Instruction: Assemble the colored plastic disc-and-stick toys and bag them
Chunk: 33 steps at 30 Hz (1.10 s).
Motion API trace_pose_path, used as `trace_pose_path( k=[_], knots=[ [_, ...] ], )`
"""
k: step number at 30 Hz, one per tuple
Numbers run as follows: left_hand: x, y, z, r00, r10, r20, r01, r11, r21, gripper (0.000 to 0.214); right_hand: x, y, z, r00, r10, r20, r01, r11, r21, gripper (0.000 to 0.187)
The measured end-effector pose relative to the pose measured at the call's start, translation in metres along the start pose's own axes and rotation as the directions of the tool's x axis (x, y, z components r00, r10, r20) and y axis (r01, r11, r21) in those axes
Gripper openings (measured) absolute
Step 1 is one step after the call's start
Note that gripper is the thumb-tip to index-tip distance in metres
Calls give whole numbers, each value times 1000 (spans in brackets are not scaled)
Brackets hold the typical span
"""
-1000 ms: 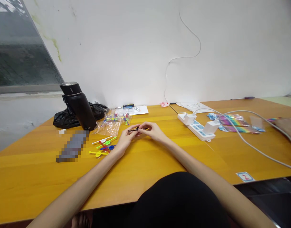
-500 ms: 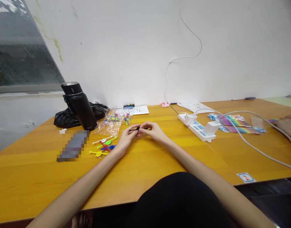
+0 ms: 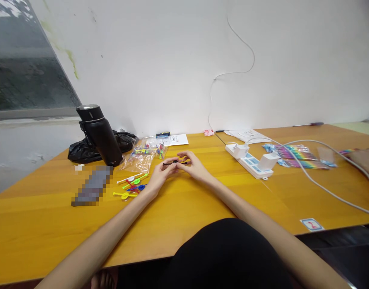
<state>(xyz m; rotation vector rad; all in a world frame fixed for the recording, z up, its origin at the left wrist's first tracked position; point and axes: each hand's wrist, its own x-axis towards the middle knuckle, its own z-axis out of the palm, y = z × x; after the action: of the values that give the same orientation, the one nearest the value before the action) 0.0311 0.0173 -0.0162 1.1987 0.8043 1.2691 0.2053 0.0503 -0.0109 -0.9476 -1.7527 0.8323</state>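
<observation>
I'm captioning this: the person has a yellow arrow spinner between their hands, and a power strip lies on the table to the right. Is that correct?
The colour is wrong: the head view shows a black arrow spinner between the left hand and right hand. The power strip does lie on the table to the right.

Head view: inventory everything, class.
Wall: 1, white, back
Window: 1, grey, left
Table: 1, brown, centre
Flask: 1, black, left
Bag: 1, black, left
Pouch: 1, clear, left
Pixelated item: 1, grey, left
Loose arrows: 5, multicoloured, left
Power strip: 1, white, right
Plugs: 2, white, right
Cables: several, white, back/right
Packets: several, rainbow, right
Sheets: 2, white, back
Tools: several, dark, back
Co-worker's hand: 1, bare, right
Held arrow: 1, black, centre
Clothing: 1, black, bottom
Hands: 2, bare, centre
</observation>
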Motion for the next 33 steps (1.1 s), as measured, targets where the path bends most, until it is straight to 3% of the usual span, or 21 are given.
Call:
trace_pose_path(
  k=[5, 7, 17, 22, 27, 33],
  knots=[
    [1, -4, -2, 999, -8, 37, 10, 998, -56, 42, -6, -8, 1, 970, 3, 243, -29, 994, 106, 33],
    [1, -5, -2, 998, -29, 49, 32, 997, -67, 42, -8, -11, 1, 962, 4, 275, -37, 993, 115, 34],
    [-2, -2, 0, 996, -81, 23, 81, 997, 6, 47, -6, -9, 0, 975, -51, 217, 46, 999, 26, 28],
    [-2, 0, -1, 996, -82, 27, 82, 997, 2, 47, -5, -8, 0, 973, -16, 231, 2, 998, 63, 30],
    [-1, 8, -4, 999, -41, 11, 41, 999, 31, 48, -5, -9, 2, 989, 80, 121, -94, 988, 120, 33],
    [-1, 9, -4, 999, -11, -31, 13, 998, 67, 50, -4, -6, 3, 999, 42, -7, -41, 987, 153, 36]
  ],
)
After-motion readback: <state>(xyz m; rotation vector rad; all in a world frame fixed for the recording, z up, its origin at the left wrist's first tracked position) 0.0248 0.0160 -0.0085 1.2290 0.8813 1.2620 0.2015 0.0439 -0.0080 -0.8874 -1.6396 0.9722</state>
